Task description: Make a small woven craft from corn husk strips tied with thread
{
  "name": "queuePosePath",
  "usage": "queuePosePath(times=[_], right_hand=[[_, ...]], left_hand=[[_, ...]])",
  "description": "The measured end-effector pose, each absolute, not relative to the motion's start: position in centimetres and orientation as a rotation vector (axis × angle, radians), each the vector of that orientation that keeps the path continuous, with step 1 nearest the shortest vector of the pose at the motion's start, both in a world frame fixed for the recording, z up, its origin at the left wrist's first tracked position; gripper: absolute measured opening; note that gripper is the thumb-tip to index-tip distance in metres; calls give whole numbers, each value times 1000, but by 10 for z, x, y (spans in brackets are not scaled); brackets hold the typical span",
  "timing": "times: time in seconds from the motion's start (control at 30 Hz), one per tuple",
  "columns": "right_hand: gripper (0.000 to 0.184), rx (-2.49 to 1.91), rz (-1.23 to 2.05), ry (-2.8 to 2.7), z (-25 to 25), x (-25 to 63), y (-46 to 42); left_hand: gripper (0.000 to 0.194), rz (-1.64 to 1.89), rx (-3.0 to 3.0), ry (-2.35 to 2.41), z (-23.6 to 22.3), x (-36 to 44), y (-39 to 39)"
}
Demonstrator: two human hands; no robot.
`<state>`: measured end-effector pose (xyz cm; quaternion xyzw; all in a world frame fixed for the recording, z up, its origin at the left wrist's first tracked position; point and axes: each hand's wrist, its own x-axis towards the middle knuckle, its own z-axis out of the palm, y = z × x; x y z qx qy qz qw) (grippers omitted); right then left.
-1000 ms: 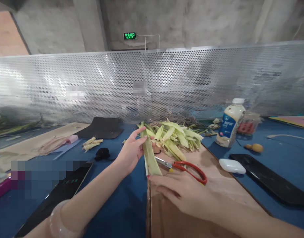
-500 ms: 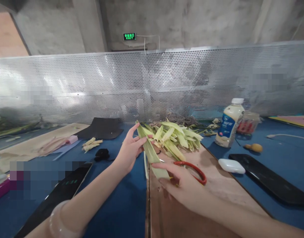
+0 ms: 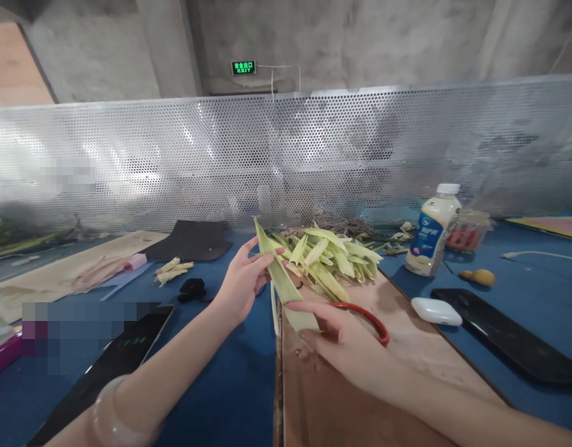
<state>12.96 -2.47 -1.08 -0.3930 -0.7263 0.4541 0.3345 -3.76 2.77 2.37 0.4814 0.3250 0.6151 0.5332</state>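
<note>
The leaf (image 3: 284, 284) rose slightly (pale green, perhaps ribbed).

Single head-worn view, facing forward and down, close range

Two hands, left (image 3: 243, 279) and right (image 3: 346, 338), hold a pale green leaf (image 3: 286, 285) near a leaf pile (image 3: 335, 257) on a board (image 3: 407, 323).
</note>
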Motion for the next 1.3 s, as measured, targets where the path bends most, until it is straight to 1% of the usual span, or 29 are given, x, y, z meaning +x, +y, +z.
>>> queuePosePath(times=[0.1,0.23,0.47,0.73,0.83,1.07,1.3], right_hand=[[43,-1064,1179,-1888,-10,129,-25],[45,-1105,1152,-1873,-9,128,-25],[46,-1099,1155,-1872,-16,130,-23],[45,-1080,1168,-1877,-17,130,-22],[42,-1072,1172,-1866,-17,131,-21],[41,-1047,1181,-1888,-24,132,-17],[40,-1077,1216,-1862,-23,131,-18]], left_hand=[[36,1501,1144,814,22,-37,29],[12,1546,1145,844,18,-38,33],[4,1533,1137,847,21,-39,34],[8,1535,1150,851,24,-41,34],[9,1526,1158,841,26,-42,34],[22,1516,1195,825,29,-44,33],[31,1553,1246,829,26,-47,37]])
